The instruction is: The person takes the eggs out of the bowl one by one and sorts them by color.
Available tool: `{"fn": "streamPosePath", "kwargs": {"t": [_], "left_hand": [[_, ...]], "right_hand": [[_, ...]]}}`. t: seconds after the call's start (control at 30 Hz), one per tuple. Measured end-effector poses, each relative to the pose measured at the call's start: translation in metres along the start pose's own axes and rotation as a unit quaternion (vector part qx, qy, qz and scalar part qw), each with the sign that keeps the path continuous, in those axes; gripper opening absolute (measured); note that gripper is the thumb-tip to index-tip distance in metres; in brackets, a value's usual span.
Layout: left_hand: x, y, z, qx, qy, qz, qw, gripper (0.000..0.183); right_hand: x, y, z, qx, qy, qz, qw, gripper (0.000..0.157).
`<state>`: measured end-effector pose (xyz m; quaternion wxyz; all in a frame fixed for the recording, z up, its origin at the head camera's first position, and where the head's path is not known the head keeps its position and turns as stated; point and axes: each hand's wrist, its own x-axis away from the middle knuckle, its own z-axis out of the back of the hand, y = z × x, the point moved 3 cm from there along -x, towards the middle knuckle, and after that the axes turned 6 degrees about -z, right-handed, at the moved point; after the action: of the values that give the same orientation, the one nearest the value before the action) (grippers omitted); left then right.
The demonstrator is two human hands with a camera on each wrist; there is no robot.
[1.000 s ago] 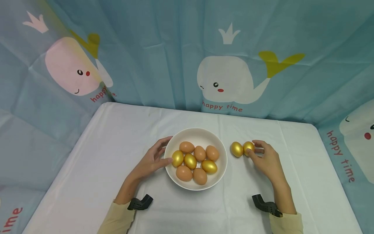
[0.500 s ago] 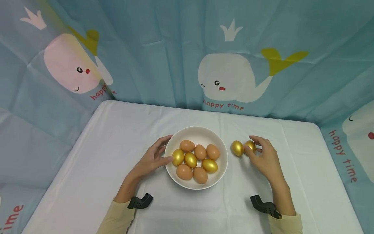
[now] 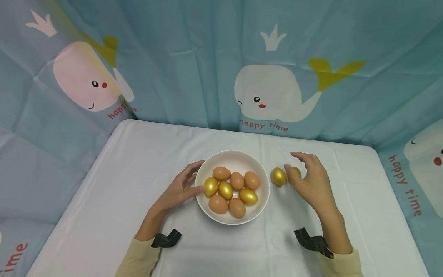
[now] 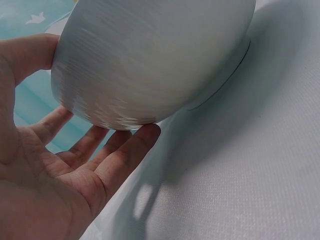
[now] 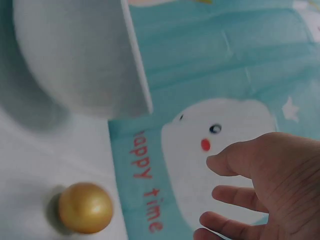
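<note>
You can read "happy time" in red lettering under the middle whale on the blue curtain; a fold hides part of the same words at left, the right-hand copy runs slanting, and the lower-left one is cut off by the edge.

Your left hand holds the white bowl at its left side, thumb at the rim and fingers on the outer wall. The bowl stands on the white tablecloth with five brown eggs and three golden eggs inside.

Right of it lie two more: the nearer golden egg and the farther golden egg. Your right hand has thumb and fingers spread; its thumb blocks part of the farther one, and you cannot tell whether they touch. A black mount sits at your right wrist, another at your left.
</note>
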<state>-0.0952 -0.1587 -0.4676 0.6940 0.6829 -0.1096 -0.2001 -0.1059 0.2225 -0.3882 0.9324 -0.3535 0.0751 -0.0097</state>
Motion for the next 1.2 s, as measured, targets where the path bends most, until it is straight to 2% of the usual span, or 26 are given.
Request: {"fn": "streamPosePath", "kwargs": {"t": [0.4,0.6,0.9,1.03,1.2], "left_hand": [[0.000,0.000,-0.002,0.003,-0.005,0.000,1.0000,0.074],[-0.001,0.000,-0.002,0.000,-0.004,0.001,1.0000,0.075],[0.000,0.001,-0.001,0.002,-0.001,0.005,1.0000,0.075],[0.001,0.001,-0.001,0.010,0.003,0.007,0.9999,0.075],[0.001,0.002,-0.001,0.004,-0.001,0.012,0.9999,0.075]], "right_hand": [[-0.012,-0.045,-0.005,0.000,-0.027,0.062,0.998,0.042],[-0.016,-0.066,-0.009,-0.016,-0.081,0.079,0.993,0.041],[-0.020,-0.095,-0.029,-0.023,-0.149,0.125,0.981,0.036],[-0.018,-0.109,-0.040,0.001,-0.184,0.136,0.974,0.035],[-0.018,-0.127,-0.052,0.046,-0.215,0.170,0.961,0.036]]}}
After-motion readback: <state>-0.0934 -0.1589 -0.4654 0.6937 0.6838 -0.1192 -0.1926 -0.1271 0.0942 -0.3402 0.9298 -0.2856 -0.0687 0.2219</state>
